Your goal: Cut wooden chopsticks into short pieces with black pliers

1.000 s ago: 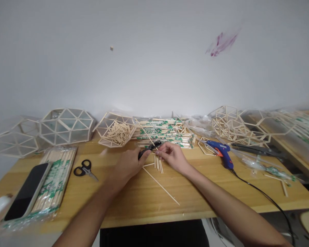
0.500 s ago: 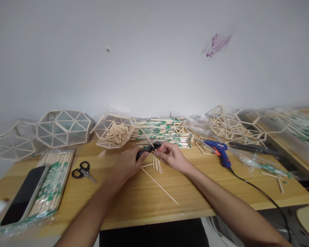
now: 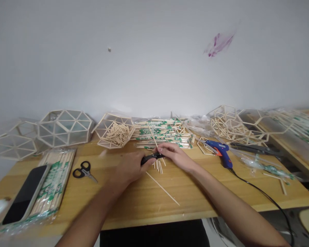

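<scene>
My left hand [image 3: 130, 167] is closed round the handles of a black hand tool [image 3: 147, 159], which looks like pliers or cutters. Between the fingers of my right hand [image 3: 177, 156] is a thin wooden stick [image 3: 151, 133], slanting up and away to the left. The stick meets the tool's head, though fingers hide the exact spot. Just below lie several short cut stick pieces [image 3: 158, 167]. A longer loose stick [image 3: 164, 190] rests on the table [image 3: 128, 209] nearer me.
Scissors [image 3: 84, 171], a phone [image 3: 25, 193] and packed chopsticks [image 3: 53, 178] lie left. A bowl-like stick frame [image 3: 99, 132] holds short pieces. More chopstick packs [image 3: 167, 137] lie behind my hands. On the right are a blue glue gun [image 3: 222, 151], its cord [image 3: 260, 192] and stick frames [image 3: 252, 118].
The tool has turned flatter and come slightly nearer me. My right hand has shifted onto the stick, which now stands steeper and further right. Another short piece shows beside the cut ones.
</scene>
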`<state>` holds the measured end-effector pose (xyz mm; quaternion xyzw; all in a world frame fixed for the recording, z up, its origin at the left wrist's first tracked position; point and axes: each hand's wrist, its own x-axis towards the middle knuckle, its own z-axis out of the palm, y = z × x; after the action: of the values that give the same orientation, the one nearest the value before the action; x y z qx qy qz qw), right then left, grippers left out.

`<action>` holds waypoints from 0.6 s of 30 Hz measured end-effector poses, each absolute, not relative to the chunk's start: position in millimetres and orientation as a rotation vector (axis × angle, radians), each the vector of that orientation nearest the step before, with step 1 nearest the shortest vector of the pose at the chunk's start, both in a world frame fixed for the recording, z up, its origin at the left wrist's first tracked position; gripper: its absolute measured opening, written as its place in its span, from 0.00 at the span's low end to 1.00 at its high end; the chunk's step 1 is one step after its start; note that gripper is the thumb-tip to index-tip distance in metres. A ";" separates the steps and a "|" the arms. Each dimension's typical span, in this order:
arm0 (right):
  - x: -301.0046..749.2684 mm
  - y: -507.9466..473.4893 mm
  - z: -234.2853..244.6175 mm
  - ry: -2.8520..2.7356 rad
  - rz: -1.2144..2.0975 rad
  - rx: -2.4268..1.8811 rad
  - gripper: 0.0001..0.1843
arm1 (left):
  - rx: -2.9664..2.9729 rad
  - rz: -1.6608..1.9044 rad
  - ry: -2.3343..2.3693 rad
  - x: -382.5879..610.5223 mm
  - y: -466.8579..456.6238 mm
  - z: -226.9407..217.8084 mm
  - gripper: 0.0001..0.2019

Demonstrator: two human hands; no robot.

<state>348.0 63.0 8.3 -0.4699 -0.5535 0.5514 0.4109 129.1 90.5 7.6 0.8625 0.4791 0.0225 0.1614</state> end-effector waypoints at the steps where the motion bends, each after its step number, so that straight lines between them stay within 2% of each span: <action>1: 347.2 62.8 7.5 -1.340 1.447 -1.210 0.18 | 2.474 0.068 1.362 129.6 89.8 7.1 0.27; 6: 346.0 62.9 3.2 -1.057 1.780 -1.169 0.19 | 2.513 0.091 1.337 130.8 89.0 5.2 0.28; 18: 344.9 64.0 4.6 -0.980 1.800 -1.182 0.17 | 2.520 0.088 1.370 132.8 88.9 2.3 0.27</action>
<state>344.9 64.0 4.6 -0.4624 -0.3833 0.7044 0.3783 132.8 88.9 2.3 0.8701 0.4730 0.0302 0.1353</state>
